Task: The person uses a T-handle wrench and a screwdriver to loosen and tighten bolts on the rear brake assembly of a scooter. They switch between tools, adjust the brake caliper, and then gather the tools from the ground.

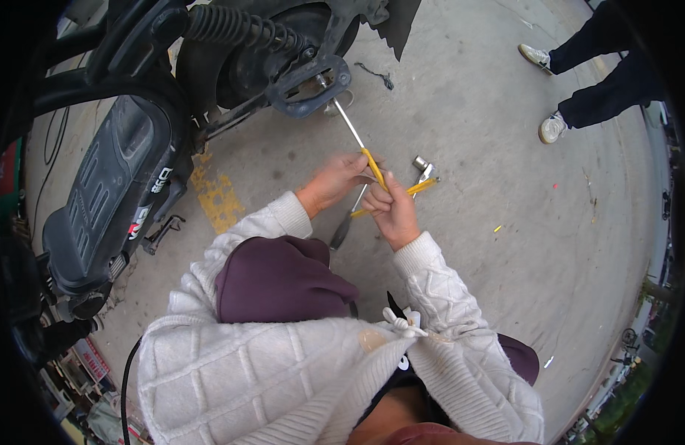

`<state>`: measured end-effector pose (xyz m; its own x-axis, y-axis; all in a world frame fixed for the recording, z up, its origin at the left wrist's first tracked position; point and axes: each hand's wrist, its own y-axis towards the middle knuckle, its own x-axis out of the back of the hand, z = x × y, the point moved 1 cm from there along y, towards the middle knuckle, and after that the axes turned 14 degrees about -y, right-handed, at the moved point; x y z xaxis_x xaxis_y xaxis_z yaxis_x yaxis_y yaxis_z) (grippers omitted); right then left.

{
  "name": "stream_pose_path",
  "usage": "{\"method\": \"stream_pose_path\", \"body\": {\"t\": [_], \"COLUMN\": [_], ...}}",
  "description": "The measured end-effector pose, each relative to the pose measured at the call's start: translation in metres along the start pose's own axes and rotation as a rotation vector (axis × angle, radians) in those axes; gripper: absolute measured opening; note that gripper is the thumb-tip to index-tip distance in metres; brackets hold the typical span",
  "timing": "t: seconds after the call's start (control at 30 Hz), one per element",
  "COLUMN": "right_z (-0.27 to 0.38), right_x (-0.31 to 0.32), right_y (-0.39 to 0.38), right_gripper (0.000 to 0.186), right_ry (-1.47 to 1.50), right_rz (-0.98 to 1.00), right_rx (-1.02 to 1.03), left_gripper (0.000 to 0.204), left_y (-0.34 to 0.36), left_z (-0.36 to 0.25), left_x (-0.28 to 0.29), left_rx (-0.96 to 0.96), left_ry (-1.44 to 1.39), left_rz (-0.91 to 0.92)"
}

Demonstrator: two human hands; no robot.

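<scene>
A long T-handle wrench [349, 123] with yellow sleeves runs away from me, its far end at a bolt inside the black looped bracket [310, 86] beside the scooter's wheel [238, 67]. My right hand [393, 211] is closed around the wrench where the shaft meets the yellow crossbar. Just left of it, my left hand [339, 180] has its fingers at the yellow sleeve; they are partly blurred. Beneath the hands lie a screwdriver [341, 234] with a dark handle and a shiny metal socket tool [423, 165], partly hidden by the crossbar.
The black scooter body [109, 193] fills the left side, with a coil shock absorber [246, 30] above. Another person's legs [602, 74] stand at the upper right. A small dark part [385, 79] lies on the concrete floor [491, 148], and a metal stand [163, 233] is under the scooter.
</scene>
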<state>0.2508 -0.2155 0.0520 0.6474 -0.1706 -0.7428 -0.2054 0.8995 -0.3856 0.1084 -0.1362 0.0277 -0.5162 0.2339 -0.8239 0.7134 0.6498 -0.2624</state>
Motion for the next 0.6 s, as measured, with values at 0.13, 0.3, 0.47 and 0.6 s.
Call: {"method": "stream_pose_path", "body": {"t": [0.13,0.3,0.47,0.6], "right_z": [-0.002,0.004,0.004,-0.005], "right_x": [0.0,-0.006,-0.013,-0.008], "right_y": [0.001,-0.029,-0.051,-0.04], "right_gripper": [0.043,0.049,0.076,0.063], "right_ry": [0.103,-0.783,-2.391,-2.249], "right_rz": [-0.131,-0.635,-0.511,-0.408], "right_rx": [-0.116,0.117,0.59,0.629], "left_gripper": [0.032,0.029,0.028,0.025], "left_y": [0.002,0.006,0.007,0.007], "left_z": [0.002,0.003,0.01,0.003], "left_x": [0.0,0.002,-0.001,-0.002], "left_rx": [-0.007,-0.055,-0.1,-0.043], "left_ry": [-0.06,-0.006,0.011,0.017], "left_rz": [-0.056,-0.119,-0.173,-0.114]}}
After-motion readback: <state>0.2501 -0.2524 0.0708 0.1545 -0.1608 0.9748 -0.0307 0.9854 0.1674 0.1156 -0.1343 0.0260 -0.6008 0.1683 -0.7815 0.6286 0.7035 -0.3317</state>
